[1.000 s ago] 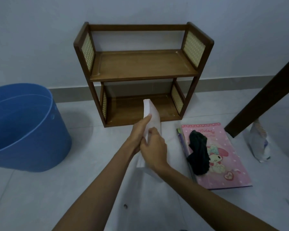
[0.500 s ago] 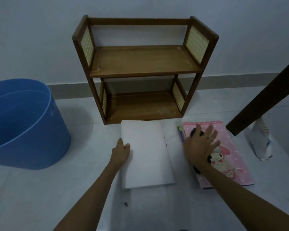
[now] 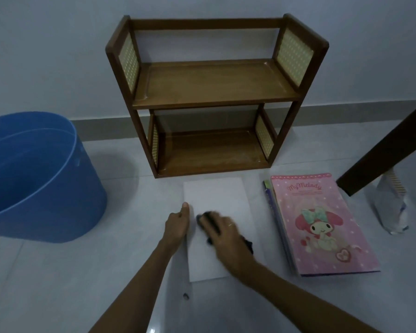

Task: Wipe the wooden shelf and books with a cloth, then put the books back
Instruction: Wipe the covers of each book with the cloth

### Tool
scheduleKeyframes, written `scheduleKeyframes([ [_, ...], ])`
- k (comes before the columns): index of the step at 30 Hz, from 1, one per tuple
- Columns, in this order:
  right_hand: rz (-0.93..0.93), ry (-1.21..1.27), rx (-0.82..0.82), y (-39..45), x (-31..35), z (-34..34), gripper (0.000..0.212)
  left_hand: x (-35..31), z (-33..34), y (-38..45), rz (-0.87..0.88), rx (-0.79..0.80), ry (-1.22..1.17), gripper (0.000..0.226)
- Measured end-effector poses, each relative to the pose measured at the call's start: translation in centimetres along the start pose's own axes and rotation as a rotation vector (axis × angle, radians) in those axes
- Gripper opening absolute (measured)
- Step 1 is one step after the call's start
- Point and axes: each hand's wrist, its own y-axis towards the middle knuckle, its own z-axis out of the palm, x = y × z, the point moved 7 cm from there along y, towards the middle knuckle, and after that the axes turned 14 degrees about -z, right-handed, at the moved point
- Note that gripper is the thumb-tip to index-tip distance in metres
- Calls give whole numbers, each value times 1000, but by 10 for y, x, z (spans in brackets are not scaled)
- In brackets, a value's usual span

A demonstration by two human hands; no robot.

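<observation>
Right hand (image 3: pixel 222 230) on book (image 3: pixel 216 200) — lengthwise toward shelf (image 3: pixel 211 94).

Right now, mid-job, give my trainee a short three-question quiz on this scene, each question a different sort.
1. True or false: both boards of the wooden shelf hold books.
2. Multiple choice: the dark cloth lies under the right hand on which thing? A) the pink My Melody book B) the white book C) the blue tub
3. Fill in: the left hand rests at the white book's ____ edge.

Key: 1 false, both boards are bare. 2 B. 3 left.
</observation>
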Motion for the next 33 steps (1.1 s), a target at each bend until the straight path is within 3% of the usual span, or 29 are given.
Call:
scheduleKeyframes([
  [4,-485,-76,177,-15,41,46,53,1,4,4,-10,19,-30,66],
  [6,-530,-115,193,-6,23,39,66,2,4,9,-4,4,-41,65],
  [10,-208,-101,62,27,-47,19,89,2,5,11,-31,10,-90,73],
  [12,70,-92,70,37,-79,16,85,2,6,11,-49,23,-93,70],
  [14,214,-83,67,42,-87,16,81,2,8,12,-43,28,-74,64],
  [18,-2,-137,178,36,-34,43,100,2,8,14,-36,36,-97,63],
  [23,-207,-21,162,46,-6,41,97,0,7,14,8,51,-142,57],
  [25,-168,-16,140,63,-29,29,90,2,8,17,-8,26,-147,65],
  [30,209,-142,105,91,-105,11,73,9,9,22,-86,22,-125,72],
  [33,192,-165,123,92,-87,14,82,10,10,27,-97,19,-131,76],
])
